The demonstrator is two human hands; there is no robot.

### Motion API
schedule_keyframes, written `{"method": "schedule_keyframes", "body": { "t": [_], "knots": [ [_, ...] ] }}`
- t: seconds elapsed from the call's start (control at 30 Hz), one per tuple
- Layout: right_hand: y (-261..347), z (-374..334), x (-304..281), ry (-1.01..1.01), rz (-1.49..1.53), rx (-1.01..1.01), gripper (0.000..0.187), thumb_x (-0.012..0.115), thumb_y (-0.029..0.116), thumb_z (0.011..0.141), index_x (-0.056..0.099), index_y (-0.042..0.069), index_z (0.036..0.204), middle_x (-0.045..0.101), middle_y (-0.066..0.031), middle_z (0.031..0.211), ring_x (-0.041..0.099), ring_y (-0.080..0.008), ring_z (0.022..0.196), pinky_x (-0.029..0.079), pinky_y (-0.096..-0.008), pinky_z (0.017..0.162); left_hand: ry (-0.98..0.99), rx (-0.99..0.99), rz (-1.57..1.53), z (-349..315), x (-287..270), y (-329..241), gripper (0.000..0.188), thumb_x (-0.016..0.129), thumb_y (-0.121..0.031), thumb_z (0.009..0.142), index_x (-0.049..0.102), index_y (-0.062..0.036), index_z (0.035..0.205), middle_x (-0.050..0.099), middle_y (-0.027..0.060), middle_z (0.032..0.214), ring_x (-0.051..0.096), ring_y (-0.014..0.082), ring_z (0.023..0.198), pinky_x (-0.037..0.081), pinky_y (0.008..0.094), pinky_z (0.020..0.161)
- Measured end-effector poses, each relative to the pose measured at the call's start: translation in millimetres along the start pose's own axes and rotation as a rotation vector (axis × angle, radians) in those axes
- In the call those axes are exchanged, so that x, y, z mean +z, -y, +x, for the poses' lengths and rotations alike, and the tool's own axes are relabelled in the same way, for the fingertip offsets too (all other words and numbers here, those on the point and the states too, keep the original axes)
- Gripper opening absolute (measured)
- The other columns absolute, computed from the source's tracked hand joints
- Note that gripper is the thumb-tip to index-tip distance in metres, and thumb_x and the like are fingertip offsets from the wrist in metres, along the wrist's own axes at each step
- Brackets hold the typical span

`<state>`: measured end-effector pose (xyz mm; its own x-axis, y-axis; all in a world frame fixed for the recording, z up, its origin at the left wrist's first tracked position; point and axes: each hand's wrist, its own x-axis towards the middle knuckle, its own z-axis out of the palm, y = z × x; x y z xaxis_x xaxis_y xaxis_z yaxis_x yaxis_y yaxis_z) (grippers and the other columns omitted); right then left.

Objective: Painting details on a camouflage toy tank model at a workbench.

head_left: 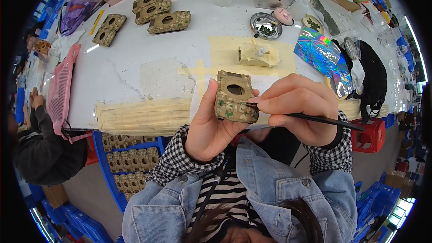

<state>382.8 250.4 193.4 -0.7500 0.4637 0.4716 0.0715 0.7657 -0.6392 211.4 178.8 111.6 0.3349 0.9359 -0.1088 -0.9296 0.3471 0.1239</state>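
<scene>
The left hand (211,128) grips a small camouflage-painted tank hull (235,96), thumb pressed along its left side and fingers curled under and round the right. The hull is a boxy piece, mottled tan, brown and green, with a dark oval opening in its upper face; it is held upright above the near edge of the table (148,69). The right hand (299,110) pinches a thin black brush (315,119) between thumb and fingertips, its tip touching the hull's right side near the lower corner, its handle pointing off to the right.

Below the near edge, a blue crate (130,157) holds rows of similar camouflage hulls. Strips of tan masking tape (139,114) cover the table's near edge.

Further in, on a taped patch near the middle of the table, sits an unpainted cream turret piece (257,55). To its right lie sheets of iridescent foil (319,49). Beyond the turret is a round metal dish (266,25) holding dark green bits.

Toward the far left corner lie five more painted hulls (168,21), three in a group and two apart to their left. A pink mesh bag (60,90) hangs over the left edge, beside another person's dark sleeve (45,148).
</scene>
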Motion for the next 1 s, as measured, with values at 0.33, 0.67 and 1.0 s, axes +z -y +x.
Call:
{"method": "schedule_keyframes", "body": {
  "t": [0.33, 0.67, 1.0],
  "knots": [
    [0.7, -0.4, 2.0, -0.014, 0.039, 0.05, 0.02, 0.073, 0.012, 0.073, 0.065, 0.003, 0.09, 0.062, -0.01, 0.084, 0.063, -0.0263, 0.078, 0.051, -0.0321, 0.066, -0.014, 0.001, -0.058, 0.8, 1.5, -0.9, 0.056, 0.026, -0.047, 0.098, 0.04, -0.002, 0.128, 0.053, 0.0157, 0.121, 0.055, 0.0236, 0.112, 0.05, 0.0353, 0.093],
    [-0.9, -2.1, 5.0, -0.007, -0.047, -0.033, 0.021, 0.07, 0.014, 0.076, 0.065, 0.003, 0.094, 0.067, -0.0132, 0.089, 0.065, -0.0229, 0.074, 0.052, -0.0294, 0.063, -0.032, -0.007, 0.01, 1.8, 0.7, -1.9, 0.056, 0.026, -0.047, 0.098, 0.04, -0.0014, 0.128, 0.053, 0.015, 0.121, 0.055, 0.0229, 0.111, 0.052, 0.034, 0.091],
    [3.7, -4.2, 4.1, 0.032, -0.069, -0.027, 0.027, 0.072, 0.009, 0.073, 0.063, 0.003, 0.098, 0.065, -0.014, 0.094, 0.066, -0.0254, 0.078, 0.053, -0.0308, 0.066, -0.036, 0.003, 0.066, 1.2, -1.3, 0.0, 0.055, 0.027, -0.046, 0.098, 0.04, -0.0025, 0.128, 0.052, 0.0152, 0.123, 0.055, 0.023, 0.112, 0.051, 0.0346, 0.091]
  ]
}}
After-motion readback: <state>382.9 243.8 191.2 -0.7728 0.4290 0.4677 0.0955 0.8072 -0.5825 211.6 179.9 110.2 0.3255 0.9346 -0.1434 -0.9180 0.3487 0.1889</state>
